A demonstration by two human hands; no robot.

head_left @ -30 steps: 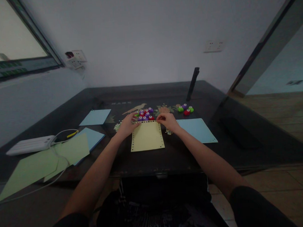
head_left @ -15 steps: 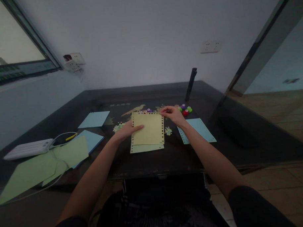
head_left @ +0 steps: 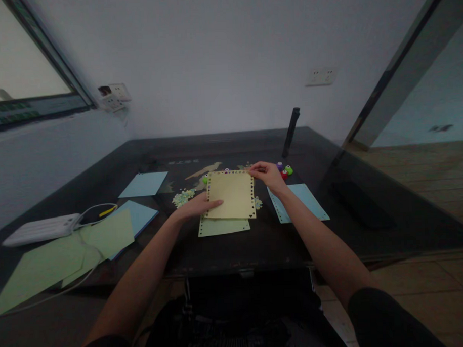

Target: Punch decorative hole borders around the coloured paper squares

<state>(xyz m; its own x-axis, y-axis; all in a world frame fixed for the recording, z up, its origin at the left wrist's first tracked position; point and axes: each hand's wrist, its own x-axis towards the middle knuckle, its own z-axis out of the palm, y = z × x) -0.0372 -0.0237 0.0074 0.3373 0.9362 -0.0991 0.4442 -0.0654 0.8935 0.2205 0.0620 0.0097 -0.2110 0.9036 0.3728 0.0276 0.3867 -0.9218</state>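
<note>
A yellow sheet of paper (head_left: 232,193) with small shapes punched along its edges is between my hands. My left hand (head_left: 196,206) grips its left side, thumb lying on top and fingers hidden underneath. At the upper right corner, my right hand (head_left: 267,175) pinches the sheet between thumb and fingertips. Beneath it, on the table, lies a pale green punched sheet (head_left: 223,227), showing only along its lower part. Small round craft punches in purple, green and red (head_left: 284,174) sit just beyond my right hand; a green one (head_left: 205,179) peeks out behind the yellow sheet's left edge.
A blue punched sheet (head_left: 304,201) lies under my right forearm, and another blue sheet (head_left: 144,184) is at the back left. Green sheets (head_left: 108,238), a white power bank (head_left: 43,229) and a cable cover the left side. A black stick (head_left: 291,133) stands at the back right.
The yellow sheet has shifted to the right and a little up, with both hands still on it. More of the green punch behind its left edge now shows.
</note>
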